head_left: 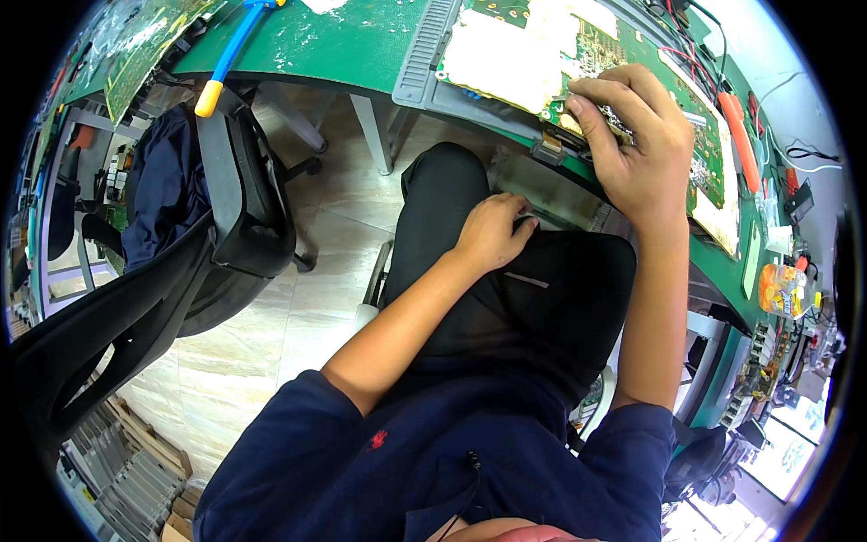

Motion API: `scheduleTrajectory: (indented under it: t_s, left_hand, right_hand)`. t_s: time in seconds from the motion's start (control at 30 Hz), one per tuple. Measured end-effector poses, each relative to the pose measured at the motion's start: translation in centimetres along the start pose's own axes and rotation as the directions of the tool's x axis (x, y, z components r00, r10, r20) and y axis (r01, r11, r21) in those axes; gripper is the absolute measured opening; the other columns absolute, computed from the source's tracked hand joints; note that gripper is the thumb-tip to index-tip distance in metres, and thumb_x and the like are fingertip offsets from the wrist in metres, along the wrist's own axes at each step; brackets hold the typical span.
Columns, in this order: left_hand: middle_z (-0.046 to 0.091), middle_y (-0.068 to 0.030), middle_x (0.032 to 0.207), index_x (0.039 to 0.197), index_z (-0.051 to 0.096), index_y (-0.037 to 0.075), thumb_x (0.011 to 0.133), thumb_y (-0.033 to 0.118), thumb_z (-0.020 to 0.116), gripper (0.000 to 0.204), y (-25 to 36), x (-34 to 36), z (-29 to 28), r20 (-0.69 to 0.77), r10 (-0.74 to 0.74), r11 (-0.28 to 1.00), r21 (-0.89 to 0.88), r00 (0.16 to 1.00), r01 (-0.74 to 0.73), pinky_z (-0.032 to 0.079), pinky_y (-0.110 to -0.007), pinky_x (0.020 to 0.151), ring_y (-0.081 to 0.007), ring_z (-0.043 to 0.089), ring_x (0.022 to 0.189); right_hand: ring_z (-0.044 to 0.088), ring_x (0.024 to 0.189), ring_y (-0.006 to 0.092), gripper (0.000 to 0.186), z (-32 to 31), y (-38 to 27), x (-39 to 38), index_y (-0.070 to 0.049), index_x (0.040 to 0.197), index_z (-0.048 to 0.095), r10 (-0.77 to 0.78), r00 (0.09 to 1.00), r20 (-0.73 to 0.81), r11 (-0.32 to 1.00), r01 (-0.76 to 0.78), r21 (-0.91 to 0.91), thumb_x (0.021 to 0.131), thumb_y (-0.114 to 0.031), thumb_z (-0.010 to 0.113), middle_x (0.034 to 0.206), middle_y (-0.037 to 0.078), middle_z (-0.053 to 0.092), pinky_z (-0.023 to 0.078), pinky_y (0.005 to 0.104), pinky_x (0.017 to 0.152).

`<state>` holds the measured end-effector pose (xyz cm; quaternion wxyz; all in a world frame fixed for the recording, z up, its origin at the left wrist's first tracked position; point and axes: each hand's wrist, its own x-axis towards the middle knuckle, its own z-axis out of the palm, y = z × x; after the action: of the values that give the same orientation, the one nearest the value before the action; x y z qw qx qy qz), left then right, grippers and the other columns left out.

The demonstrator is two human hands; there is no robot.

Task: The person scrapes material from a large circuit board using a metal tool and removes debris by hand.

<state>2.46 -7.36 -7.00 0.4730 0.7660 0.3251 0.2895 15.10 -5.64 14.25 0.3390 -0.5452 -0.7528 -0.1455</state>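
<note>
A large green circuit board with pale patches (506,54) lies on a grey tray (417,56) at the bench edge, top centre. My right hand (637,149) is at the board's lower middle, its thumb and index finger closed close together over small components; whatever is between them is too small to make out. My left hand (497,230) rests over my lap, fingers curled toward the thumb, their tips partly hidden, so anything held there cannot be seen.
A blue-and-yellow mallet (230,63) lies over the green bench's edge (343,45). An office chair with dark cloth (239,199) stands left. Red-orange tool handles (739,140), wires and an orange-filled jar (781,289) crowd the right side. Another board (135,72) is top left.
</note>
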Motion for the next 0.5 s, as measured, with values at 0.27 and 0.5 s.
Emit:
scheduleTrajectory:
  t_s: [0.27,0.5]
  left_hand:
    - [0.067,-0.0175,0.092,0.098,0.068,-0.002,0.087,0.018,0.07,0.023,-0.41,-0.03,0.28,-0.019,0.016,1.0,0.012,1.0,-0.015,0.051,-0.042,0.078,-0.0358,0.065,0.088]
    - [0.067,-0.018,0.091,0.097,0.067,-0.002,0.087,0.019,0.07,0.023,-0.4,-0.04,0.01,-0.02,-0.005,1.0,0.003,1.0,0.005,0.051,-0.043,0.08,-0.0364,0.064,0.089]
  right_hand:
    - [0.066,0.072,0.0258,0.008,0.27,0.38,-0.14,-0.005,0.087,0.074,0.148,0.987,0.063,0.977,-0.156,0.147,0.084,-0.012,0.075,0.083,0.008,0.067,0.05,0.0329,0.064]
    - [0.066,0.071,0.0191,0.011,-0.33,-0.27,0.22,-0.003,0.089,0.074,0.148,0.987,0.068,0.975,-0.157,0.157,0.084,-0.012,0.076,0.083,0.007,0.067,0.047,0.0293,0.062]
